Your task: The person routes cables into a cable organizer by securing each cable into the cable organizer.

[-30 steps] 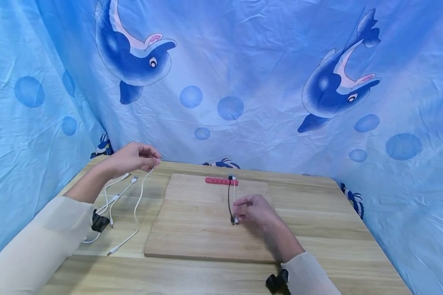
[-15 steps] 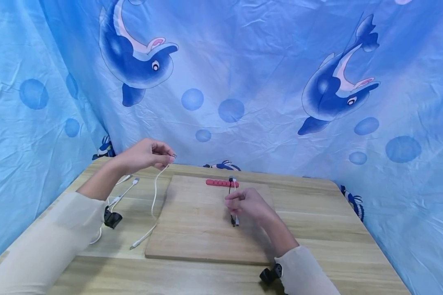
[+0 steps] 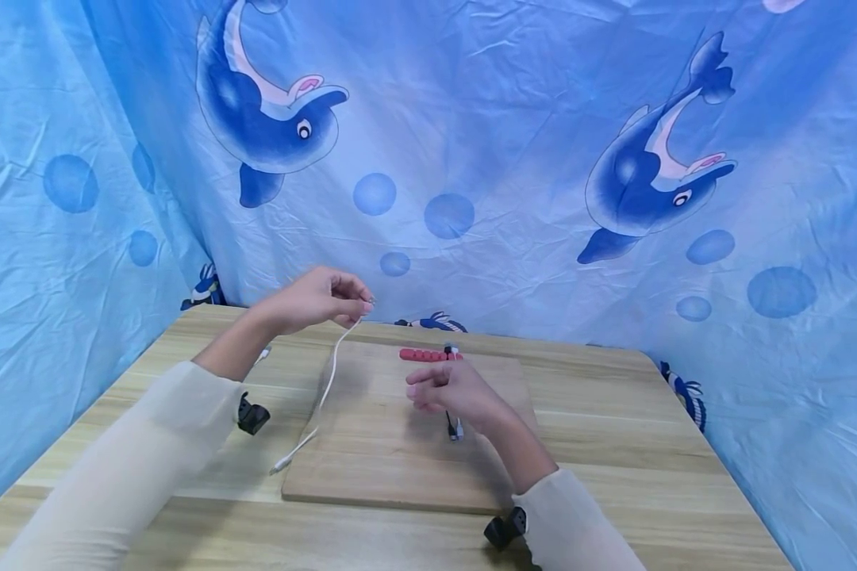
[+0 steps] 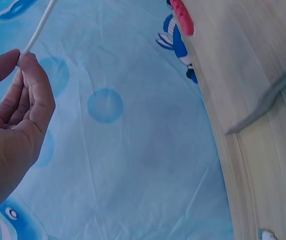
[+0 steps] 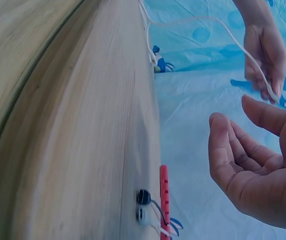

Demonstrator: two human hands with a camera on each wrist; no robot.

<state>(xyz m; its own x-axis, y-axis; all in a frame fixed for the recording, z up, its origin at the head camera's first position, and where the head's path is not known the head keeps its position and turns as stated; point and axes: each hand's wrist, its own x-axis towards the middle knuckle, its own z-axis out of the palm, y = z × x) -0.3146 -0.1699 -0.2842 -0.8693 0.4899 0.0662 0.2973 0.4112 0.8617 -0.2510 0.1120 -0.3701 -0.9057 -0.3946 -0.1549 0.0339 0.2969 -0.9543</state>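
Observation:
Between thumb and fingertips, my left hand [image 3: 317,301] pinches a white charging cable [image 3: 334,365] close to one plug. The cable hangs down, its other end low over the left edge of a wooden board [image 3: 371,476]. My right hand [image 3: 457,388] hovers above the board, holding nothing; the right wrist view shows a gap between its thumb [image 5: 268,116] and fingers. Behind it lies a red slotted cable holder [image 3: 420,355]. A black cable [image 3: 451,430] and a second white cable [image 3: 460,432] sit side by side at the holder's right end, partly hidden by that hand.
The board rests on a wooden table [image 3: 636,444]. Another white cable's plug [image 3: 263,354] shows behind my left forearm, which hides more of the table's left side. A blue dolphin-print curtain [image 3: 514,143] hangs behind the table and along both sides.
My left hand has carried the white cable rightward from the table's left side to over the board's edge. My right hand has moved left, away from the two cables at the holder.

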